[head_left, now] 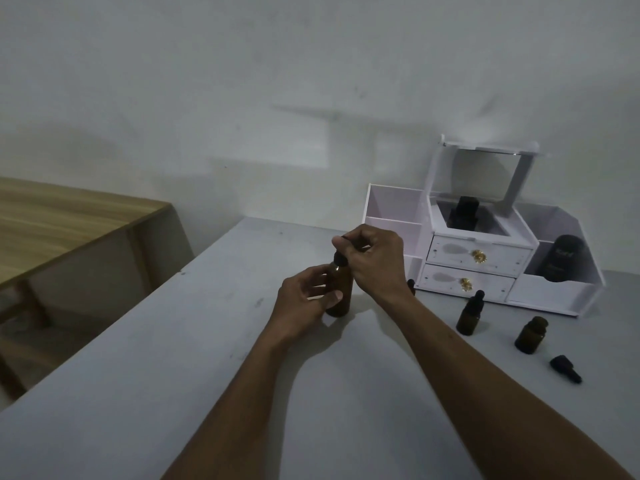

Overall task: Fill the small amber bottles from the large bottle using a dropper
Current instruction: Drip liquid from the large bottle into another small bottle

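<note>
1. Nearest the viewer, the pale grey worktop (173, 393) lies bare. Both forearms cross it towards the large amber glass bottle (341, 292), which stands upright near the middle and serves as the landmark here.
2. The left hand (304, 306) is wrapped around that bottle's body, steadying it. The right hand (374, 261) pinches the black rubber dropper top (340, 259) at its neck — whether the dropper is being unscrewed or squeezed cannot be told.
3. Handling, as a judgement: glass is stiff, smooth and breakable, so the grip belongs low on the body, with fingers only on the soft bulb and collar. The bottle probably tips easily if pulled sideways.
4. Right of the large bottle, a loose black dropper cap (565, 368) lies on its side. Just beyond it stands an open small amber bottle (531, 335), and closer to the landmark a capped small amber bottle (469, 313).
5. Behind and right of the landmark sits a white plastic drawer organiser (478, 258) with gold knobs and a mirror, dark containers inside.
6. Room to move: the stretch between the landmark and the small bottles is open. To the landmark's left the worktop edge falls away — beyond the gap stands a wooden table (69, 220).
</note>
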